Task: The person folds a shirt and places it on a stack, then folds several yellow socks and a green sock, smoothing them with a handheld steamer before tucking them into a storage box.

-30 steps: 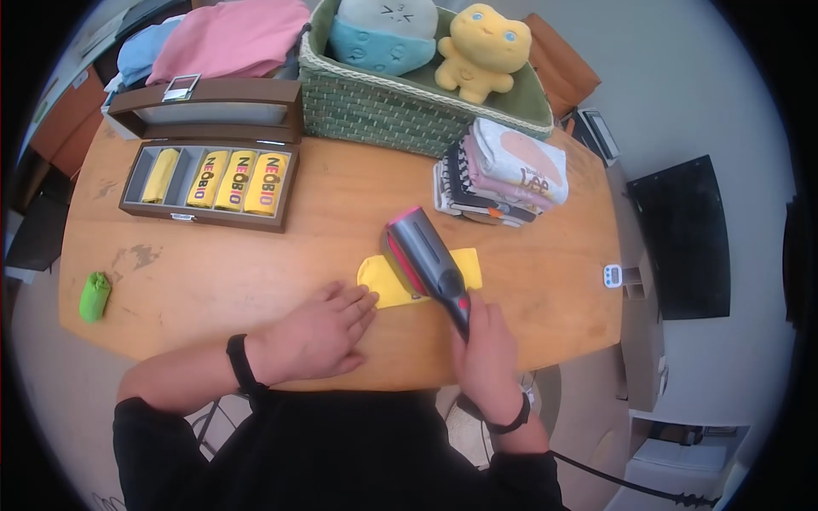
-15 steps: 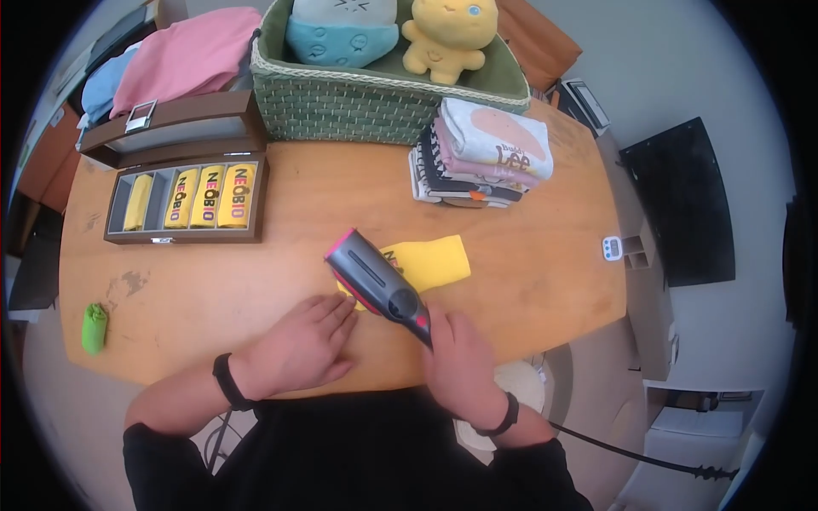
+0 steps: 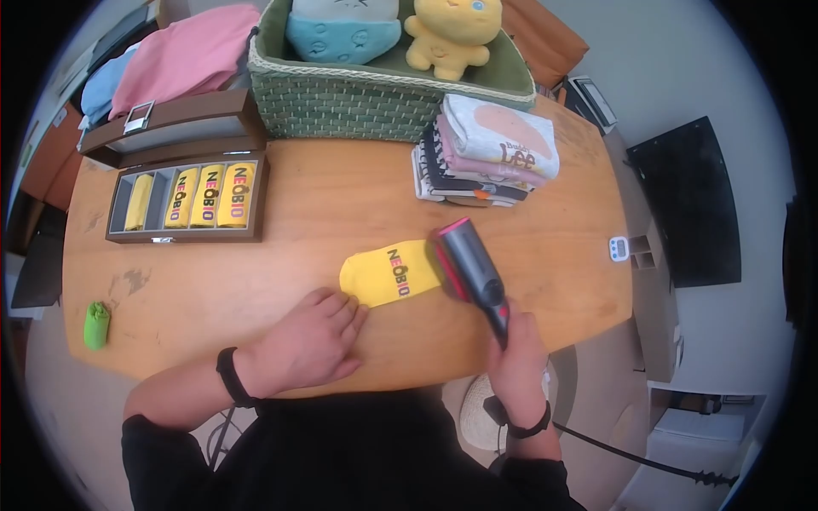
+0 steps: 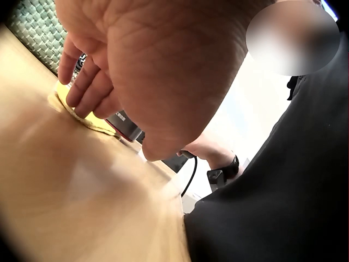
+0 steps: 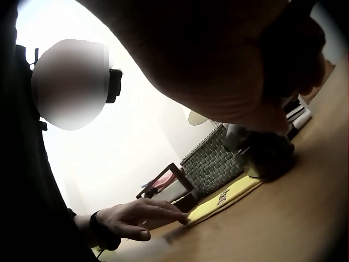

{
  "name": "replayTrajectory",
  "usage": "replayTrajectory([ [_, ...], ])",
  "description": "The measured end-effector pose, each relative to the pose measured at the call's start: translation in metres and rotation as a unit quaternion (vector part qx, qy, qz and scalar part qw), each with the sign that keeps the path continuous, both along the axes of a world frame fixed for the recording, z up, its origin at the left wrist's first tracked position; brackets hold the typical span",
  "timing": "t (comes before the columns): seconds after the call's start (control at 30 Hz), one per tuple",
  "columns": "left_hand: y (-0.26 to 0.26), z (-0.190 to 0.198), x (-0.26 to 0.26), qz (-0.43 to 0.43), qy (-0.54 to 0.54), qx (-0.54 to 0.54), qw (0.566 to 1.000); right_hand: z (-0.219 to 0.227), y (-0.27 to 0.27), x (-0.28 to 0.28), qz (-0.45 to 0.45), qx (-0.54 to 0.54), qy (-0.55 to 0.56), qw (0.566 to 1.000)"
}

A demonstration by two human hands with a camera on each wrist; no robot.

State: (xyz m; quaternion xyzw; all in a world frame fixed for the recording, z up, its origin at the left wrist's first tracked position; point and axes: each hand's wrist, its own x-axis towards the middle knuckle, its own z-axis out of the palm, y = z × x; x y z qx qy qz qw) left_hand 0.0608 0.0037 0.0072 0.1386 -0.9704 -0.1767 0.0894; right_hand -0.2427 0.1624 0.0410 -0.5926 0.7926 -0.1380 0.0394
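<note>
A yellow sock (image 3: 383, 274) printed NEOBIO lies flat on the wooden table, its rounded end to the left. My left hand (image 3: 308, 341) rests on the table, with its fingertips on the sock's near left edge; in the left wrist view the fingers (image 4: 87, 93) reach onto the yellow fabric. My right hand (image 3: 517, 353) grips the dark handle of a grey, pink-edged handheld iron (image 3: 467, 260). The iron's long head covers the sock's right end. In the right wrist view the sock (image 5: 226, 197) shows in front of the iron, which is in dark shadow.
A brown lidded box (image 3: 119, 236) stands open at the left, with several rolled yellow socks. Behind are a green woven basket (image 3: 341, 106) of plush toys, and a stack of folded clothes (image 3: 494, 157). A green roll (image 3: 96, 325) lies left; a small white timer (image 3: 619, 249), right.
The iron swept left over the sock to its left end, then back right to the right end, uncovering the print. My left hand stays at the sock's left edge.
</note>
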Motion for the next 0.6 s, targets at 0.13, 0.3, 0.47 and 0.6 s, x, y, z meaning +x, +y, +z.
replayTrajectory([
  [0.13,-0.008,0.014,-0.017,-0.011,-0.075,0.036,0.996,0.004,-0.005,-0.004,-0.042,0.0,0.032,0.999],
  [0.3,-0.024,0.002,-0.062,-0.022,-0.056,0.053,0.997,-0.002,-0.003,-0.008,-0.043,-0.009,0.034,0.998],
  [0.47,-0.03,-0.026,-0.08,-0.076,-0.027,-0.006,0.997,-0.004,0.003,-0.012,-0.085,-0.007,0.016,0.996],
  [0.6,-0.034,-0.03,-0.078,-0.079,-0.03,-0.015,0.996,-0.002,0.01,-0.01,-0.066,-0.049,0.006,0.997],
])
